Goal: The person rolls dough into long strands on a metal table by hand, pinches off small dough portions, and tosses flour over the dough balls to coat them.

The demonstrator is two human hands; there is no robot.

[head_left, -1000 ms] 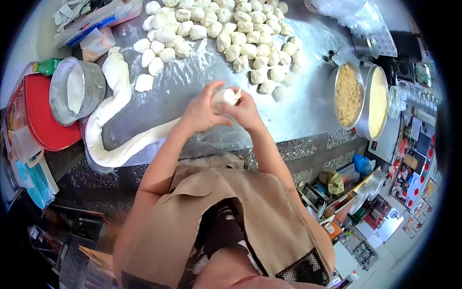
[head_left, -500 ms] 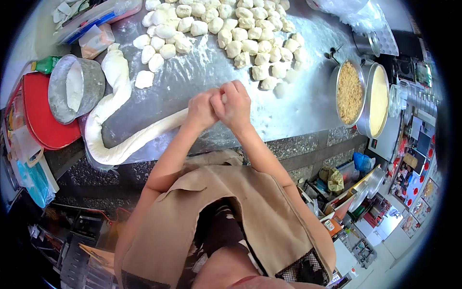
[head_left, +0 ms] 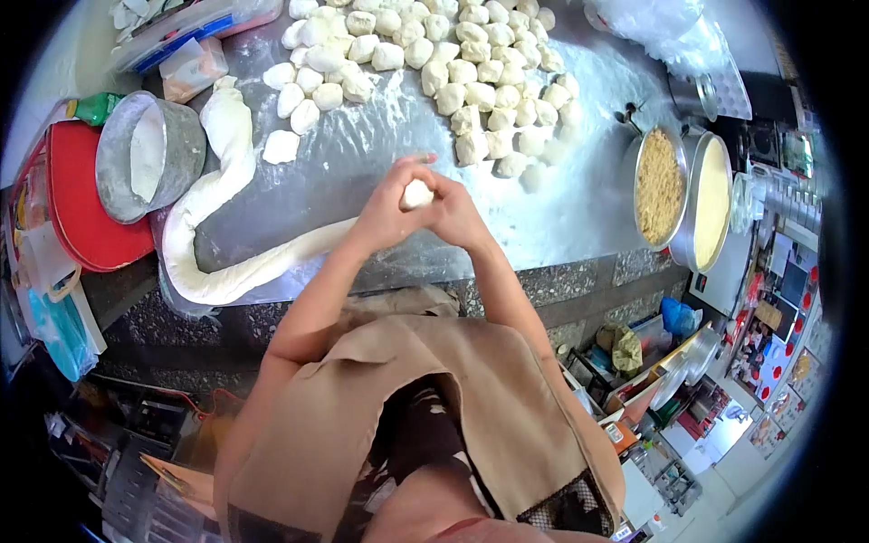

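A long white rope of dough (head_left: 181, 237) curves over the metal table (head_left: 299, 195), and its near end runs into my left hand (head_left: 389, 213). That hand is wrapped round the rope. My right hand (head_left: 454, 214) is closed against it, and the end of the dough (head_left: 416, 195) shows between the fingers and thumbs of both hands. Beyond my hands many dough pieces (head_left: 480, 95) lie in a floury cluster. One single piece (head_left: 281, 147) sits a little apart at its left edge.
A metal pot with flour (head_left: 176, 154) stands at the left beside a red lid-like object (head_left: 90, 204). At the right are a pan of brown crumbs (head_left: 658, 190) and a pan of pale yellow filling (head_left: 712, 204). Plastic bags (head_left: 647, 27) lie at the back right.
My hands first closed together round the dough end, then parted slightly so that it shows again between them. The dough piece at the cluster's near edge looks unmoved.
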